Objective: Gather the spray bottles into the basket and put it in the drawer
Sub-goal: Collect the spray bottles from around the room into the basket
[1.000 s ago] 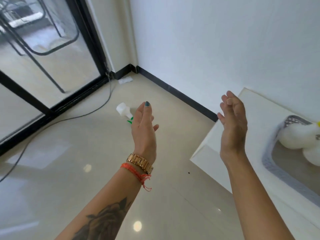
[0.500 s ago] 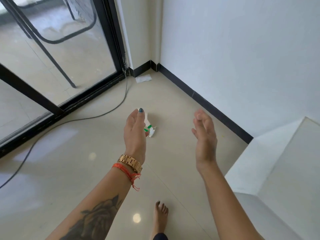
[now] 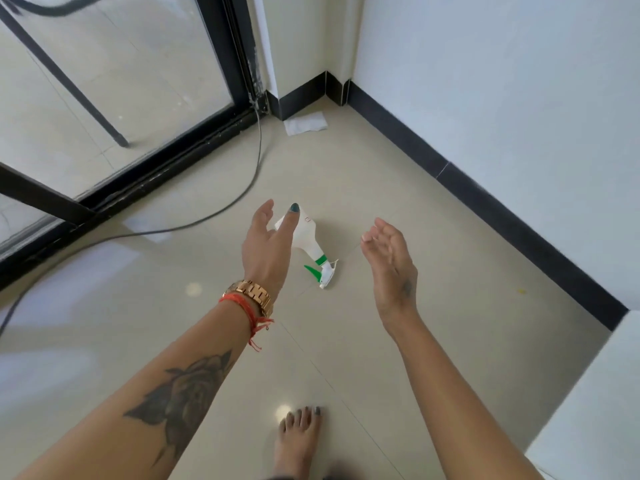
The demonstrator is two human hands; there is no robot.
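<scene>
White spray bottle (image 3: 304, 237) with green trigger and collar lies on its side on the beige tiled floor (image 3: 433, 271), nozzle end pointing toward the camera, base pointing toward the room corner. Left hand (image 3: 266, 247) hangs above and in front of it, partly covering the bottle's left side in view; fingers loosely spread, thumb apart from the rest, holding nothing, and contact with the bottle cannot be told. Dark green polish on one nail. Gold watch (image 3: 252, 294) and red string bracelet (image 3: 249, 313) sit on the left wrist, dark rose tattoo (image 3: 187, 400) on the forearm. Right hand (image 3: 389, 258) is out to the right of the bottle, apart from it, palm turned inward, fingers close together and slightly curled, empty. A bare foot (image 3: 299, 441) stands on the floor below, near the bottom edge. A dark cable (image 3: 214, 213) runs across the floor to the left of the bottle, toward a black-framed glass door (image 3: 114, 81). A white scrap of paper (image 3: 305, 123) lies in the corner by the black skirting (image 3: 485, 192). White walls beyond; a white ledge (image 3: 595, 410) at lower right.
</scene>
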